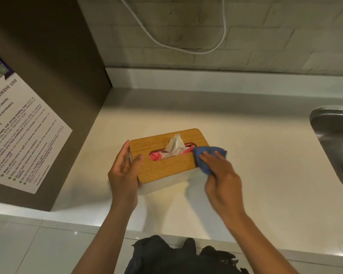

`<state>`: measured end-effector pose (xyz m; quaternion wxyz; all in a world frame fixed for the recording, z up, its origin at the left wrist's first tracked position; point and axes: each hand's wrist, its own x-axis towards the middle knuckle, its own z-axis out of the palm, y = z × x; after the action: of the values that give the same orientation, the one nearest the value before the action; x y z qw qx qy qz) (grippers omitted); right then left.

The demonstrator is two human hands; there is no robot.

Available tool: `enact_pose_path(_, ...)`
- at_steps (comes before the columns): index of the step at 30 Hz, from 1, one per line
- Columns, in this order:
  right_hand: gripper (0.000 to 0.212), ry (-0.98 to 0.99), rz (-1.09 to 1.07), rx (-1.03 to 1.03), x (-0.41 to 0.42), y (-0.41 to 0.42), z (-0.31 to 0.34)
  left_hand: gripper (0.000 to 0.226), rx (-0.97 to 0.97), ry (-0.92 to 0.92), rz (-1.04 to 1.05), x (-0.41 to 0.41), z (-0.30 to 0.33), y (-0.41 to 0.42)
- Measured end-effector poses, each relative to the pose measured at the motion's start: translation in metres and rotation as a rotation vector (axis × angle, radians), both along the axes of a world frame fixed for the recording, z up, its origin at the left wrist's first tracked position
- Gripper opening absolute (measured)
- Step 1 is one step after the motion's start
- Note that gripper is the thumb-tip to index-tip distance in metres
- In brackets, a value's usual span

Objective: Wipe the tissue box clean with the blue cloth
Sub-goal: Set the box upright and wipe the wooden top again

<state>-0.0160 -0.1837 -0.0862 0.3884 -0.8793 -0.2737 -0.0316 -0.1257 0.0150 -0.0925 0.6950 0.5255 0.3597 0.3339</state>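
Box (167, 163) sits on the counter (255, 155), between both hands. Left hand (125, 171) is clamped on its left end, thumb on the wood lid: likely bracing so the wipe doesn't shove it. Right hand (220, 171) is closed around the bunched cloth (207, 155), pressed at the lid's right edge; blurred, so exact contact unclear. Inside: a pink pack, one tissue (175, 145) poking up through the slot, just left of the cloth. Sink (333, 139) well right of the right hand.
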Motion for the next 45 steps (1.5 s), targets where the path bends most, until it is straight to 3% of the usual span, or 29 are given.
enact_pose_path(2, 0.048, 0.000, -0.048, -0.008, 0.010, -0.004, 0.003, 0.046, 0.011, 0.010, -0.032, 0.000, 0.000, 0.002)
enact_pose_path(7, 0.045, -0.112, 0.071, -0.083, -0.020, 0.008, 0.001, 0.049, -0.015, 0.028, -0.137, 0.000, -0.003, 0.015)
enact_pose_path(11, 0.040, -0.026, -0.071, -0.033, 0.016, 0.010, 0.013, 0.068, -0.030, 0.023, -0.257, -0.004, -0.004, 0.030)
enact_pose_path(15, 0.044, 0.065, -0.076, -0.059, 0.050, 0.030, 0.029, 0.070, 0.019, 0.025, -0.303, -0.003, -0.003, 0.030)
enact_pose_path(23, 0.025, 0.044, 0.293, -0.203, 0.038, 0.088, 0.067, 0.056, 0.091, 0.010, -0.274, 0.000, -0.003, 0.015)
enact_pose_path(29, 0.032, -0.076, 0.409, -0.275, -0.010, 0.114, 0.074, 0.048, 0.104, 0.050, -0.141, 0.002, -0.017, 0.007)
enact_pose_path(36, 0.035, -0.009, 0.254, -0.313, 0.017, 0.110, 0.070, 0.055, 0.130, 0.054, -0.197, 0.002, -0.015, 0.007)
enact_pose_path(41, 0.046, -0.062, 0.368, -0.288, -0.016, 0.118, 0.065, 0.053, 0.231, 0.114, -0.191, 0.004, -0.013, 0.006)
enact_pose_path(45, 0.045, -0.071, 0.399, -0.290, -0.030, 0.118, 0.066, 0.046, 0.159, 0.046, -0.166, 0.011, -0.009, 0.001)
